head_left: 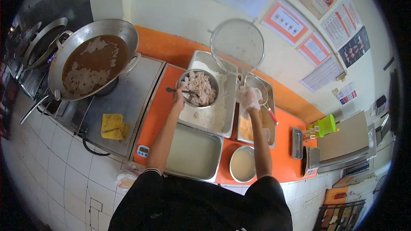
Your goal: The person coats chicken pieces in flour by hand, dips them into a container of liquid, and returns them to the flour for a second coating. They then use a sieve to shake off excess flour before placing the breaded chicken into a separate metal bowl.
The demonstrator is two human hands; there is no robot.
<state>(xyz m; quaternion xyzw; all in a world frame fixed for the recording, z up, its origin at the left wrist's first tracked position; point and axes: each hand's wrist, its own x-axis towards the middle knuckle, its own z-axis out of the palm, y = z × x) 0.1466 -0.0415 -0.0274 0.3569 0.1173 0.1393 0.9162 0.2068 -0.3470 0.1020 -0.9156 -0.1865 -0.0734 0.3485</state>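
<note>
In the middle of the frame, a round, shiny metal bowl (pixel 217 87) sits over the upper left part of a rectangular metal tray (pixel 231 117) dusted with fine white flour (pixel 207 122). The bowl is heaped with pale, lumpy pieces of meat (pixel 199 86), ragged and wet-looking. The left hand (pixel 179 97), bare, pinches the bowl's left rim, beside a dark, slim handle (pixel 184 91) that reaches in over the meat.

Right of centre, the right hand (pixel 248 98) wears a thin, crinkled clear glove. Its fingers are bunched near the lower end of a big round sieve (pixel 237 42) of fine grey mesh; whether they close on it cannot be told. Just beside this hand is a small wire strainer with a smooth red handle (pixel 272 116), above a deep metal tray (pixel 272 98) holding something orange and grainy.

Lower in the centre, a shallow tray (pixel 217 156) holds cloudy, pale greenish liquid, and to its right stands a round pot (pixel 231 172) of smooth, cream-coloured liquid. These rest on the flat orange bench (pixel 171 80).

At the upper left, a wide, curved metal wok (pixel 130 34) holds brown liquid with patchy pale foam. Below it lie a crumpled yellow cloth (pixel 113 126) on a grey metal surface (pixel 128 102) and, at its right, a small rounded timer (pixel 143 150) on the bench.
</note>
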